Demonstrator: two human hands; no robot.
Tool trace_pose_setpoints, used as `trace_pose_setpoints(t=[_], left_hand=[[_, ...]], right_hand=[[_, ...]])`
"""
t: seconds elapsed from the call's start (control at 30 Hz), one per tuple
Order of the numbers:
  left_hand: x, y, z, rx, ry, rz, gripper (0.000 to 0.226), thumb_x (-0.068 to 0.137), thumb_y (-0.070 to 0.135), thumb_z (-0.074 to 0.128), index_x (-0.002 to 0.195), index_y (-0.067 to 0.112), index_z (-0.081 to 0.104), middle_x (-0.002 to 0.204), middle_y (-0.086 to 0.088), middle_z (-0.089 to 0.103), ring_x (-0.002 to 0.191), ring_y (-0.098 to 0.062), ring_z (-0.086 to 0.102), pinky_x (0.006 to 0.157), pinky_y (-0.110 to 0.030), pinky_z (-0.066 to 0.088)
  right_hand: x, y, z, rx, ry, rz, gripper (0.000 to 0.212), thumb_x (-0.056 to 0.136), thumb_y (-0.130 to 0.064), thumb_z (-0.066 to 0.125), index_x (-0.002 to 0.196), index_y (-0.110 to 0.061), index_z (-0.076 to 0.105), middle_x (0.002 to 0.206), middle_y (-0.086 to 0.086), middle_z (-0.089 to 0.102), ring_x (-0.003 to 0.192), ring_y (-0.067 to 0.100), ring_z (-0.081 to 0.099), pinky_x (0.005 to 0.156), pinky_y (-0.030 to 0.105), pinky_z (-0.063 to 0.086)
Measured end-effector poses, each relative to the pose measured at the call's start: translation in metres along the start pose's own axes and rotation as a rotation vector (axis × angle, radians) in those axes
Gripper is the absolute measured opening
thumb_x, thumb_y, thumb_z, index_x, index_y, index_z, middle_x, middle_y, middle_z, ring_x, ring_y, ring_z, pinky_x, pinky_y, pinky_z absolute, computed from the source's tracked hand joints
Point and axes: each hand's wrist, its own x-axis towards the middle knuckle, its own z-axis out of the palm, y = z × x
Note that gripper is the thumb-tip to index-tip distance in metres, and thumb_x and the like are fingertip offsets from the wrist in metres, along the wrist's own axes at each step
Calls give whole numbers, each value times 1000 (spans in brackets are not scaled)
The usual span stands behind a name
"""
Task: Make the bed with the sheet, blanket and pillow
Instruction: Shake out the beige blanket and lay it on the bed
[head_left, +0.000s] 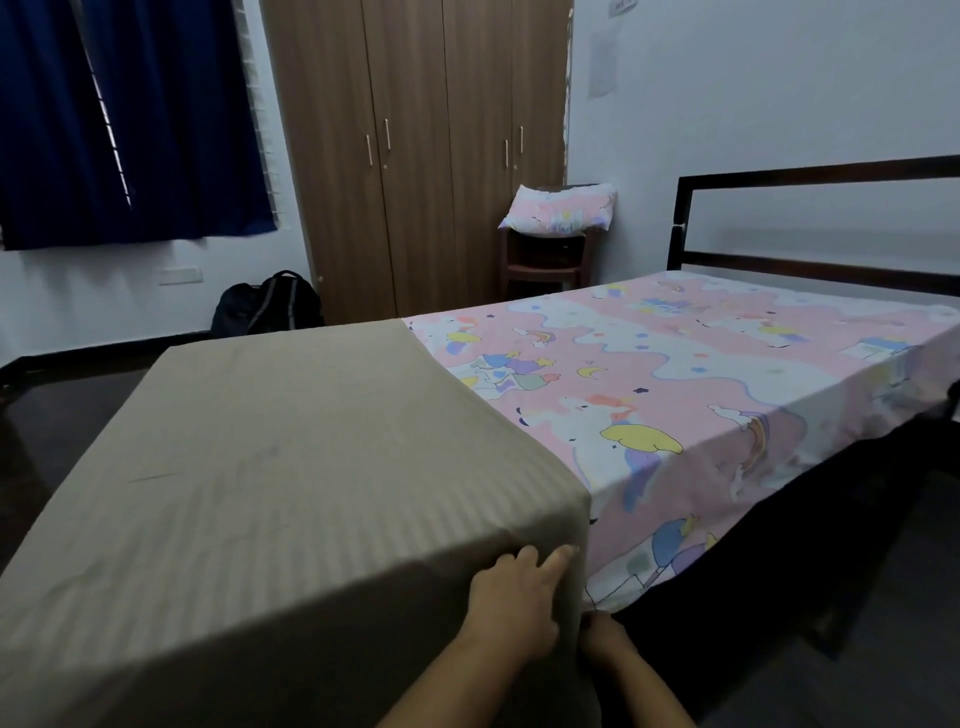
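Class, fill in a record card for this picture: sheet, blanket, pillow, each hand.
sheet: pink cartoon print, spread flat, hanging over the side
blanket: beige, striped, covers the near half
pillow: on the chair beside the wardrobe
left hand: flat on the blanket's hanging side
right hand: at the blanket's lower corner, grip unclear

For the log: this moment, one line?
sheet spread | blanket over foot half | left hand presses blanket | right hand at its corner, grip unclear | pillow on chair

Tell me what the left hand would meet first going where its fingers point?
The left hand, flat on the beige blanket, would likely reach the pink sheet just past the blanket's edge.
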Motion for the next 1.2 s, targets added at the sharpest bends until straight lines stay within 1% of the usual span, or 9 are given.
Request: trace_pose_setpoints(t=[0.1, 0.2, 0.3, 0.57, 0.67, 0.8, 1.0, 1.13, 1.2], left_hand=[[7, -2, 6, -41, -10, 7, 76, 88, 26, 56, 148, 37, 10, 136, -5, 39, 121, -31, 47, 94, -43, 44], [20, 0, 11, -74, -36, 15, 76, 88, 25, 56, 149, 35, 13, 138, -5, 40, 120, -33, 50, 94, -44, 45], [29, 1, 16, -124, -141, 28, 76, 88, 23, 57, 149, 34, 13, 141, -7, 39, 122, -34, 48, 97, -46, 45], [34, -6, 23, -420, -260, 31, 88, 89, 21, 62, 153, 29, 2, 153, -11, 31, 138, -25, 34, 111, -32, 31], [34, -12, 24, -475, -265, 42, 89, 89, 21, 63, 152, 31, 1, 156, -7, 26, 141, -23, 30, 113, -32, 29], [33, -14, 23, -550, -250, 59, 88, 90, 20, 62, 152, 35, 2, 157, -5, 24, 141, -22, 28, 114, -32, 29], [30, -7, 28, -586, -187, 96, 82, 90, 15, 59, 152, 34, 8, 156, -5, 24, 142, -20, 26, 114, -27, 26], [14, -6, 13, -530, 3, 200, 70, 89, 13, 57, 150, 30, 25, 153, 1, 32, 140, -14, 29, 113, -22, 24], [-1, -16, -2, -492, 245, 260, 56, 87, 15, 54, 141, 27, 43, 142, 3, 47, 131, -13, 41, 110, -26, 32]], right_hand=[[14, 2, -7, 113, 150, 94, 20, 96, -20, 45, 111, -12, 57, 107, 11, 61, 91, 25, 61, 82, 36, 54], [27, 5, -20, 475, 328, 184, 50, 89, -25, 60, 131, -9, 39, 116, 22, 57, 92, 38, 60, 77, 41, 53], [67, 18, -23, 645, 310, 200, 60, 80, -26, 67, 130, -7, 41, 114, 24, 58, 91, 41, 62, 80, 49, 55], [45, -5, 5, 79, 505, -25, 15, 94, -6, 49, 106, -2, 56, 116, 21, 60, 103, 34, 58, 82, 35, 47], [45, -1, 13, -255, 503, -69, 25, 95, -18, 47, 116, -17, 60, 128, 4, 55, 122, 25, 46, 90, 34, 44], [29, 13, 31, -456, 467, -61, 45, 97, -37, 40, 141, -33, 31, 152, -11, 23, 141, 17, 15, 100, 41, 32], [15, 3, 39, -833, 278, -58, 67, 98, -45, 30, 153, -19, 0, 160, 5, 0, 147, 29, -6, 114, 55, 13], [20, -17, 2, -687, 98, 32, 57, 97, -43, 36, 146, -15, 27, 152, 11, 28, 140, 31, 26, 112, 44, 29], [16, -25, -28, -501, -37, -66, 40, 96, -29, 46, 130, -8, 46, 127, 11, 54, 115, 24, 53, 90, 33, 49]])
